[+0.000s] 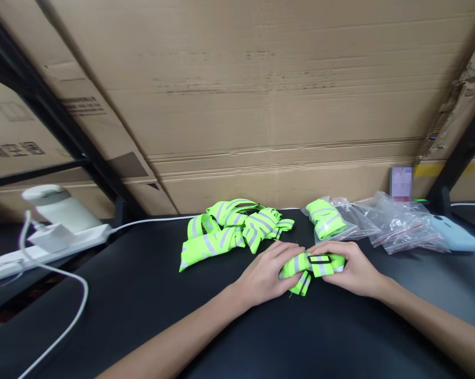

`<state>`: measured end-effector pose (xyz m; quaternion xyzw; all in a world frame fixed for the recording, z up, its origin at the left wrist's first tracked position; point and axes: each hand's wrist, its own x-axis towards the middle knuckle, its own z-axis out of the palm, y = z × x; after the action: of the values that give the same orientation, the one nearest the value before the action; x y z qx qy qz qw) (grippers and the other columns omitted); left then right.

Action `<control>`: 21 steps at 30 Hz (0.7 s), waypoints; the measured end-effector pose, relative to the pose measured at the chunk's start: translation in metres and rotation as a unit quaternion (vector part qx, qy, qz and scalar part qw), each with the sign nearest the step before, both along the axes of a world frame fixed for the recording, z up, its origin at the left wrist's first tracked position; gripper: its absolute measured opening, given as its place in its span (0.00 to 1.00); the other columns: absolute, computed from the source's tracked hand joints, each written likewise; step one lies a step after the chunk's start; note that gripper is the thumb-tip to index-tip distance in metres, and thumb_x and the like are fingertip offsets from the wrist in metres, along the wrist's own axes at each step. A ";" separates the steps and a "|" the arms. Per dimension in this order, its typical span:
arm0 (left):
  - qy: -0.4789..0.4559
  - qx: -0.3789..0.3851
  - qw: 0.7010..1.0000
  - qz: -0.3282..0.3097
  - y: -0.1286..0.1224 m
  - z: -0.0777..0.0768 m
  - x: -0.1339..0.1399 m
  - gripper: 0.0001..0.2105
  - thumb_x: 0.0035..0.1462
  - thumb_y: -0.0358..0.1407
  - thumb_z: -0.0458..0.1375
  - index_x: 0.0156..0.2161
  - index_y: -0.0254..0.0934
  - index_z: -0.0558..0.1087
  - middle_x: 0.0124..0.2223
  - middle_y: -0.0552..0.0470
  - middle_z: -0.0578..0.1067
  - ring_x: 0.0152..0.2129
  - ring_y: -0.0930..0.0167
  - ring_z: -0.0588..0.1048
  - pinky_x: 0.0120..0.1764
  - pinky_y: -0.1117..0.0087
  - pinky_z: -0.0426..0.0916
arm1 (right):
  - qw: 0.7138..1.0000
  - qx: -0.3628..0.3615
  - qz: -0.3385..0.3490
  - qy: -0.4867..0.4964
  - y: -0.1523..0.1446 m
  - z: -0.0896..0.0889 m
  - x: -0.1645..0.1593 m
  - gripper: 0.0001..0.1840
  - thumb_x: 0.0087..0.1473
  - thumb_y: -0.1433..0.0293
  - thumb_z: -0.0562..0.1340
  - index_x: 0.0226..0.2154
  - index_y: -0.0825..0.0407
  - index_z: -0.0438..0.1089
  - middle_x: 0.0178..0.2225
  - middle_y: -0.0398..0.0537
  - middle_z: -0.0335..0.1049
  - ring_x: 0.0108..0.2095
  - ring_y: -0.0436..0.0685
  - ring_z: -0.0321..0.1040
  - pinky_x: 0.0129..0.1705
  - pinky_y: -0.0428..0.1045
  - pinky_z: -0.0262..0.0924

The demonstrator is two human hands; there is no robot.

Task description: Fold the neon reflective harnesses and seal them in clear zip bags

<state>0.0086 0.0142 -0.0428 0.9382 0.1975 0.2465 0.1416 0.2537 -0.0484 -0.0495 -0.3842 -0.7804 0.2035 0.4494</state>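
Both hands hold a folded neon-green reflective strap (299,264) with silver stripes, just above the black table. My left hand (266,271) grips its left end, fingers behind and thumb in front. My right hand (351,268) pinches the right end, close to a black buckle (320,259) on the strap. A short end of the strap hangs below, between the hands. Beyond my left hand lies a loose heap of similar green straps (217,239). Another rolled green strap (326,218), in clear plastic, lies behind my right hand.
Clear zip bags (398,223) lie at the back right, partly over a light-blue phone case (454,234). A white power strip (79,243) with a cable (83,295) and a white bottle (63,208) are at left. Cardboard (269,105) and black metal posts (59,110) border the back.
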 end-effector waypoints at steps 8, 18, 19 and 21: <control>-0.002 -0.006 1.000 0.029 0.004 0.004 0.003 0.16 0.64 0.40 0.58 0.54 0.37 0.70 0.46 0.45 0.79 0.41 0.65 0.78 0.46 0.64 0.74 | 0.996 -0.017 -0.047 -0.069 -0.005 0.013 -0.001 0.20 0.50 0.72 0.67 0.48 0.47 0.73 0.43 0.46 0.79 0.40 0.58 0.77 0.44 0.52 0.70; -0.083 -0.239 0.964 0.081 -0.005 0.011 0.010 0.25 0.41 0.49 0.74 0.39 0.36 0.73 0.30 0.57 0.73 0.27 0.71 0.70 0.30 0.73 0.65 | 0.976 -0.206 -0.056 0.046 -0.001 0.016 0.000 0.19 0.47 0.59 0.74 0.39 0.52 0.77 0.32 0.44 0.76 0.31 0.56 0.73 0.33 0.49 0.69; -0.076 -0.241 0.964 0.081 -0.005 0.011 0.009 0.25 0.41 0.49 0.74 0.39 0.36 0.73 0.30 0.57 0.73 0.26 0.72 0.70 0.30 0.73 0.64 | 0.973 -0.217 -0.053 0.054 0.000 0.016 -0.001 0.20 0.46 0.59 0.74 0.39 0.52 0.77 0.32 0.44 0.76 0.31 0.56 0.73 0.33 0.49 0.69; -0.061 -0.238 0.966 0.082 -0.005 0.012 0.008 0.23 0.44 0.49 0.73 0.39 0.36 0.73 0.30 0.57 0.73 0.26 0.72 0.70 0.30 0.73 0.65 | 0.973 -0.218 -0.052 0.057 -0.001 0.017 -0.001 0.21 0.45 0.59 0.74 0.40 0.52 0.77 0.34 0.45 0.77 0.33 0.56 0.73 0.35 0.50 0.69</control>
<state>0.0170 0.0093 -0.0307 0.8413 0.3174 0.2604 0.3516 0.2532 -0.0491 -0.0322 -0.5003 -0.6694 0.3666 0.4090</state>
